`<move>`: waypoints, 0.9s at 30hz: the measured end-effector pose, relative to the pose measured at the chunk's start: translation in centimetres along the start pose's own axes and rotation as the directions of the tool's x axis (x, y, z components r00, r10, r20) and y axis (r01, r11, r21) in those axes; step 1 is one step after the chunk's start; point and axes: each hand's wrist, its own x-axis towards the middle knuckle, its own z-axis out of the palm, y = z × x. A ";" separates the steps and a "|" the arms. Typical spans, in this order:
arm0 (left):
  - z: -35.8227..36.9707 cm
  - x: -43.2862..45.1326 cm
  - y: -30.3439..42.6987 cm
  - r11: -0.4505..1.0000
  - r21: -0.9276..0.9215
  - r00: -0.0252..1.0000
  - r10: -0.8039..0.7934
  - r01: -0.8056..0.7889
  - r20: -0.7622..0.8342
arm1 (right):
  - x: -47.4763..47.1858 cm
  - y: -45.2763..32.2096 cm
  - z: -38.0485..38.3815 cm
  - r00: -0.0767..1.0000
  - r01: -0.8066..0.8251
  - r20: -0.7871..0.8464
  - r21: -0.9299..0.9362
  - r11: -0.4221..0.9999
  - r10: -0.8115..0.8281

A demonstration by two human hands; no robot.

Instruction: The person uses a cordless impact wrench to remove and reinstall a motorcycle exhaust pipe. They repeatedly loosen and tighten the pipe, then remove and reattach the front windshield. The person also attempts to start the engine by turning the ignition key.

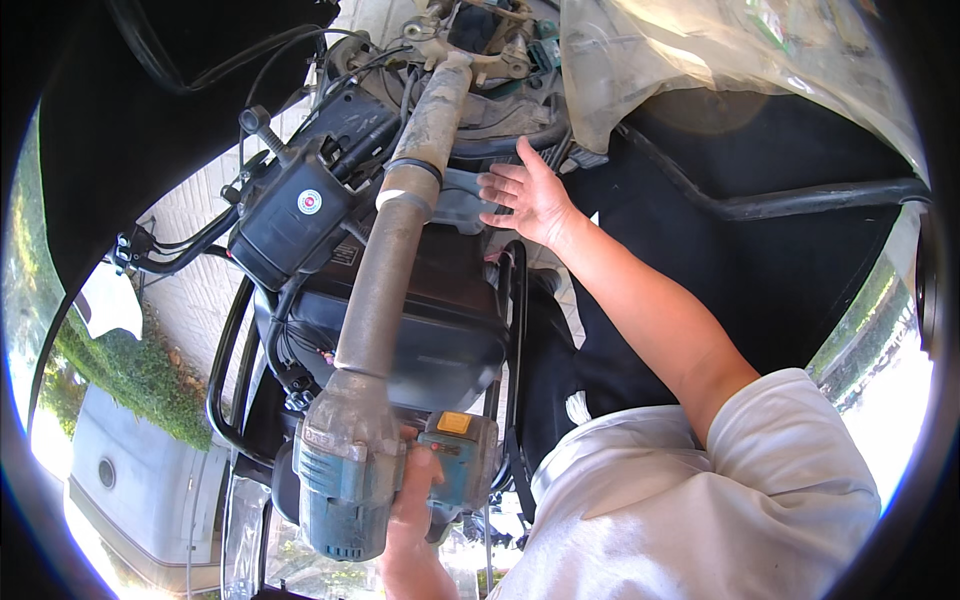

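My left hand (415, 484) grips a cordless power tool by its handle, beside the battery pack (460, 459). The tool has a scuffed grey-and-teal housing (345, 465) and a long dusty metal tube (382, 289) that slants up and away. A black ring (415, 165) goes round the tube. At its far end the tube meets a cast metal bracket (431, 49); I cannot tell whether the two are joined. Just right of the tube, my right hand (529, 196) is held out with fingers spread and thumb raised, holding nothing.
Below the tube is a black plastic case (442, 345) among black tubular rails (516, 330). A black box (292, 217) with a round sticker sits left, beside a handlebar (180, 259). Clear plastic sheeting (720, 52) hangs upper right, over black fabric (690, 277) and a bent tube (817, 199).
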 end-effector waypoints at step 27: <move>1.8 -0.9 1.5 0.994 -0.104 1.000 -0.022 0.021 -0.009 | -0.5 0.1 0.2 1.000 -0.014 0.006 -0.016 1.000 0.014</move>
